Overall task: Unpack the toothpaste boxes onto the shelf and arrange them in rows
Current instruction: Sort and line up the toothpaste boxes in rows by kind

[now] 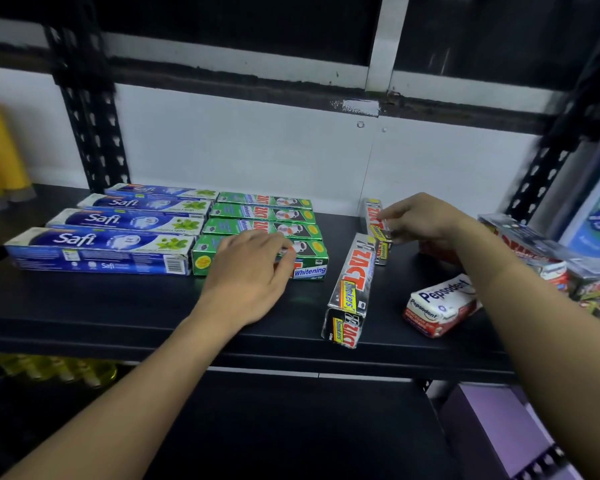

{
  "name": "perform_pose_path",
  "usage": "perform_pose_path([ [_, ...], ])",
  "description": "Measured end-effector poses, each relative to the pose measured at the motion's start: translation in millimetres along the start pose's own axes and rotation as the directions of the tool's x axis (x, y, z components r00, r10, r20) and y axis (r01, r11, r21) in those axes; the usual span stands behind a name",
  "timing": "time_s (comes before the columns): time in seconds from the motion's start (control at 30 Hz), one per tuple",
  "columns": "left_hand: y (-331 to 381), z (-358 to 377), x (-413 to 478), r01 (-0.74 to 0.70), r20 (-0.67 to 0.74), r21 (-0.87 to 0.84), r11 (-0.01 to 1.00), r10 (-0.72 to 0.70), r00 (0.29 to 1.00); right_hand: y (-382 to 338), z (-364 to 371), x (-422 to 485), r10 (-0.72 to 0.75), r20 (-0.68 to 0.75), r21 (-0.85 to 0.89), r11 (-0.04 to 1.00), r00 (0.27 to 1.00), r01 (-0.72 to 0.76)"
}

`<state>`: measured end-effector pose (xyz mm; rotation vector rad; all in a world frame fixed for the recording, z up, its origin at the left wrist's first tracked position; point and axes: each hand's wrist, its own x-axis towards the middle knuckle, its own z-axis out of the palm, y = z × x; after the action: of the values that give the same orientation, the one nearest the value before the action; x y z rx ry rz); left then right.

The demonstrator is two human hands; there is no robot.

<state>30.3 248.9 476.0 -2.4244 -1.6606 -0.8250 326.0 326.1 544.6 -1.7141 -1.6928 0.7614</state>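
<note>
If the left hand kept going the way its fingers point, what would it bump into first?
Past the green box under the left hand, probably the rear silver Zact box; depth is unclear.

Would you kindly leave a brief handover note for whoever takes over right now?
Left hand rests on the front green Zact box. Right hand pinches the rear silver Zact box.
Done: four Safi boxes and four green Zact boxes rowed at the left of the shelf.
Left: square up the front silver Zact box, which lies askew; shelve the loose Pepsodent box and the wrapped packs at right.
</note>
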Motion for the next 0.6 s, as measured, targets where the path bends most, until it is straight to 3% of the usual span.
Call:
perform_pose_path([
  [0.1,1,-1,-1,-0.006,-0.003,-0.002,1.000,0.006,1.000,4,-3,-3,-0.111,0.082,-0.269,0.955,0.990,0.129],
  [0.2,1,-1,-1,-0.009,0.002,0.004,1.000,0.009,1.000,8,-7,-1,-0.209,0.138,-0.565,0.786,0.968,0.250],
  [0.37,1,-1,-1,-0.017,-0.007,-0.004,1.000,0.017,1.000,17,-11,10,-0.217,0.254,-0.487,0.813,0.943,0.318],
  [0.6,1,-1,0,-0.025,-0.011,-0.007,1.000,0.025,1.000,8,-2,24,-0.321,0.120,-0.563,0.758,0.940,0.330],
])
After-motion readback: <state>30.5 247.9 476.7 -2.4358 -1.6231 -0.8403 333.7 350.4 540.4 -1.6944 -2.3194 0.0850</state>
